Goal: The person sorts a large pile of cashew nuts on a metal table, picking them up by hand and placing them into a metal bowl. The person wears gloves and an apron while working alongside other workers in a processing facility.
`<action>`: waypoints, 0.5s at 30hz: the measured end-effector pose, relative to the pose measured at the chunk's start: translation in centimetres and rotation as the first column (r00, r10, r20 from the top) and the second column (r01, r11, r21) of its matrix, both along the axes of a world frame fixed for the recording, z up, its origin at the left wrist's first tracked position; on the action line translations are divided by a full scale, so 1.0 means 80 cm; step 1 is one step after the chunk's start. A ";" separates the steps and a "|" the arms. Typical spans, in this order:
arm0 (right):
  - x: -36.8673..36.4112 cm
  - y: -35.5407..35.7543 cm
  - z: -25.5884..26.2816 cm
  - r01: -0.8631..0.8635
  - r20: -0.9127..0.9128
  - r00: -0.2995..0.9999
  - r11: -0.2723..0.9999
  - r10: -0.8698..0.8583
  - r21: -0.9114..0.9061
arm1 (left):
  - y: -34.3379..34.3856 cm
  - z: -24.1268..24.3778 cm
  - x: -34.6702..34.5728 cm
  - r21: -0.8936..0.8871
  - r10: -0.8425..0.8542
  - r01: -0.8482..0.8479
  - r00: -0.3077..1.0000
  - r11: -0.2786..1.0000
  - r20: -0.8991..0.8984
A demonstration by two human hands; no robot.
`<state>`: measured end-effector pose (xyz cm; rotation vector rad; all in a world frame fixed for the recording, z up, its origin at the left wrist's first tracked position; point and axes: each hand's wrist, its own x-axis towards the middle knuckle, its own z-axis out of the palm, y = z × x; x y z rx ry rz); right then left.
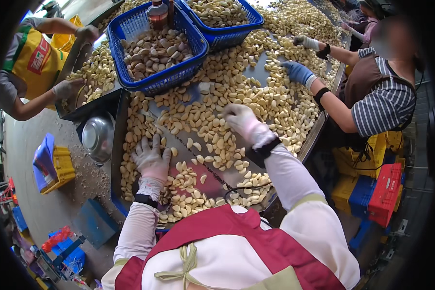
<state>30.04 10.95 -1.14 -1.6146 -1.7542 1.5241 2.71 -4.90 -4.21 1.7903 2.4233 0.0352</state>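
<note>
Peeled garlic cloves [188,116] lie spread over a metal worktable [219,181]. My left hand [152,159], in a pale glove, rests on cloves near the table's left side, fingers spread, palm down. Farther forward and to the right, my right hand [241,119] is over the cloves in a pale glove with its fingers curled; whether a clove is inside them cannot be made out. Between the hands a thin dark chain [214,174] runs across the tabletop. A dark band circles each wrist.
A blue plastic basket [159,81] of unpeeled cloves, with a bottle [157,16] in it, stands ahead beside another blue basket [228,30]. Co-workers' gloved hands are at the cloves on the right [299,72] and left [69,88]. A metal bowl [98,139] sits left of the table.
</note>
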 end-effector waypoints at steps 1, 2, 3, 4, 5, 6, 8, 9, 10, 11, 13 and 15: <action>-0.021 0.011 -0.005 -0.036 0.040 0.999 0.993 0.031 0.115 | 0.002 0.001 0.001 -0.001 0.000 0.000 1.000 1.000 -0.006; -0.034 0.030 -0.029 -0.225 0.268 0.954 0.912 0.134 0.342 | 0.007 0.003 0.002 0.001 -0.005 0.005 1.000 1.000 -0.015; -0.051 0.045 -0.053 -0.436 0.495 0.852 0.753 0.169 0.493 | 0.008 0.003 0.002 0.002 -0.011 0.011 1.000 1.000 -0.026; -0.073 0.050 -0.047 -0.539 0.663 0.715 0.778 0.220 0.323 | 0.008 0.002 0.002 0.002 -0.016 0.016 0.999 1.000 -0.032; -0.082 0.049 -0.051 -0.578 0.686 0.680 0.764 0.257 0.287 | 0.008 -0.001 0.001 0.002 -0.022 0.022 0.999 1.000 -0.038; -0.089 0.045 -0.053 -0.625 0.713 0.634 0.742 0.300 0.244 | 0.006 -0.001 0.003 0.030 -0.027 0.028 0.999 0.999 -0.045; -0.090 0.036 -0.057 -0.677 0.747 0.559 0.719 0.360 0.160 | 0.009 0.004 0.000 -0.040 -0.005 0.005 1.000 0.999 -0.009; -0.085 0.027 -0.035 -0.592 0.618 0.657 0.803 0.432 0.068 | 0.008 0.006 0.002 -0.079 0.019 -0.017 1.000 0.997 0.019; -0.076 0.019 0.001 -0.509 0.473 0.747 0.860 0.468 -0.047 | 0.006 0.005 0.002 -0.074 0.026 -0.024 0.999 0.997 0.025; -0.066 0.017 0.020 -0.427 0.316 0.829 0.887 0.461 -0.173 | 0.006 0.005 0.001 -0.067 0.029 -0.028 0.999 0.997 0.024; -0.042 0.028 0.011 -0.252 -0.299 0.946 0.860 0.123 -0.443 | 0.004 0.002 0.001 -0.033 0.023 -0.022 1.000 0.999 0.018; -0.063 0.020 0.013 -0.226 -0.287 0.948 0.922 0.134 -0.313 | 0.005 -0.004 0.001 0.033 0.014 -0.014 1.000 0.999 0.004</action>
